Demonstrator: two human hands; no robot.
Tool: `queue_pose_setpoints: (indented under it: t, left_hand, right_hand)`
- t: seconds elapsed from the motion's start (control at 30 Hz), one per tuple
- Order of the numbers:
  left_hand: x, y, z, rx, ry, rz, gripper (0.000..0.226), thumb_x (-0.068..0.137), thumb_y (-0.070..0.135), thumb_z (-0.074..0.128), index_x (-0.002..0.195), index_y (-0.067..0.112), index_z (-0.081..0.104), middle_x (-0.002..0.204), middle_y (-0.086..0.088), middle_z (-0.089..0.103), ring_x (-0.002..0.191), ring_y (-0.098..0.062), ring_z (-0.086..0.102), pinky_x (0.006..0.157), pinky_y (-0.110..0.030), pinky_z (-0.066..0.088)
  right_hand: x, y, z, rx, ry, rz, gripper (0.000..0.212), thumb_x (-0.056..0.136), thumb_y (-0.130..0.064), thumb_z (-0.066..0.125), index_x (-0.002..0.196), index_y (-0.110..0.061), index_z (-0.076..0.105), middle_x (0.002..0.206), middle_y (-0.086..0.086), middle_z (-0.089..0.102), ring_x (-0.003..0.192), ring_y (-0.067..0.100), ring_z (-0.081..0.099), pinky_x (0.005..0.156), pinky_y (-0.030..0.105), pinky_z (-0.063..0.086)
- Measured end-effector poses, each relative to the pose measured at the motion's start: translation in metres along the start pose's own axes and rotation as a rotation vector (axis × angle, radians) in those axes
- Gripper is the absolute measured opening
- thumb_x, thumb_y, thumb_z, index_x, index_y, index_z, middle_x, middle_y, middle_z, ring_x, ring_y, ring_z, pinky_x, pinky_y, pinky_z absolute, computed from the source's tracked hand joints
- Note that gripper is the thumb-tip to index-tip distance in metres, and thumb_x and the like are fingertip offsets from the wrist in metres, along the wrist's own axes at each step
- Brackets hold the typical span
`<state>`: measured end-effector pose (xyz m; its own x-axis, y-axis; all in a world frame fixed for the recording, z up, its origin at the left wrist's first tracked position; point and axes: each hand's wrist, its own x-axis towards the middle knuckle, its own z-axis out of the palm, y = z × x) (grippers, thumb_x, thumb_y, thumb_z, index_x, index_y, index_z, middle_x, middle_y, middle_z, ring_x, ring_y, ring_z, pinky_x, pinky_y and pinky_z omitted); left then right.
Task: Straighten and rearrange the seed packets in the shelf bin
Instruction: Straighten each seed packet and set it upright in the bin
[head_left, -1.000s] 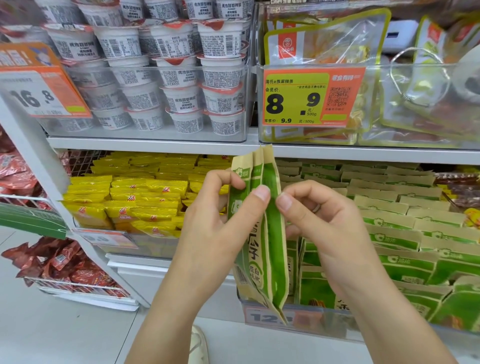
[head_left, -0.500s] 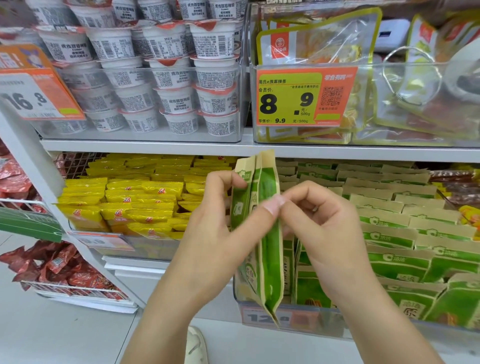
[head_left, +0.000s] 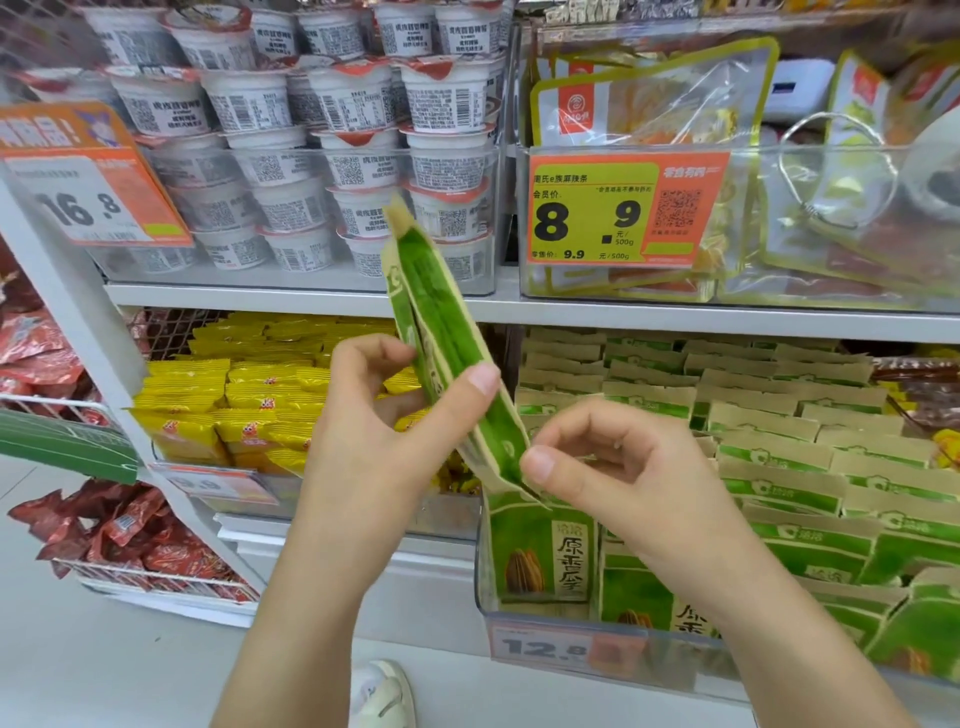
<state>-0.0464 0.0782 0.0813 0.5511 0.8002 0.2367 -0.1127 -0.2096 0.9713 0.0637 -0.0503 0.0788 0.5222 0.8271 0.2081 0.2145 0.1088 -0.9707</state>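
Note:
A small stack of green-and-tan seed packets (head_left: 441, 332) is held edge-on in front of the shelf, its top tilted up to the left. My left hand (head_left: 384, 415) grips the stack, thumb on its right face and fingers behind it. My right hand (head_left: 608, 467) is beside the stack's lower end, its thumb tip touching the bottom corner and its fingers curled over nothing. Below and to the right stands the clear shelf bin (head_left: 623, 660), filled with rows of several matching seed packets (head_left: 779, 457), some leaning.
Yellow snack packets (head_left: 218, 395) fill the bin to the left. Above, white cups (head_left: 322, 156) and a clear bin with an orange-yellow price tag (head_left: 618, 208) sit on the upper shelf. Red packets (head_left: 130, 535) lie in wire baskets at the lower left. A shoe (head_left: 382, 696) shows on the floor.
The stack has risen and tilted so its top leans left. My right hand slid from the stack's upper part down to its bottom corner.

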Motion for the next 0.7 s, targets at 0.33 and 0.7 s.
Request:
queue_pose_setpoints:
  t: [0.33, 0.7]
  left_hand:
    - [0.004, -0.006, -0.003, -0.098, 0.023, -0.025, 0.075, 0.054, 0.053, 0.074, 0.111, 0.01, 0.05, 0.11, -0.003, 0.069, 0.091, -0.016, 0.072, 0.077, -0.031, 0.06]
    - [0.006, -0.013, 0.002, -0.071, 0.017, -0.024, 0.069, 0.054, 0.055, 0.073, 0.105, 0.015, 0.051, 0.115, -0.003, 0.066, 0.089, -0.014, 0.071, 0.077, -0.032, 0.06]
  right_hand:
    - [-0.001, -0.001, 0.01, -0.016, -0.02, -0.009, 0.026, 0.064, -0.043, 0.069, 0.075, -0.02, 0.074, 0.077, -0.006, 0.073, 0.074, 0.005, 0.069, 0.068, 0.014, 0.051]
    - [-0.002, 0.003, 0.007, -0.136, 0.049, -0.005, 0.015, 0.079, -0.023, 0.063, 0.069, -0.025, 0.073, 0.071, -0.013, 0.07, 0.072, -0.001, 0.065, 0.067, 0.011, 0.047]
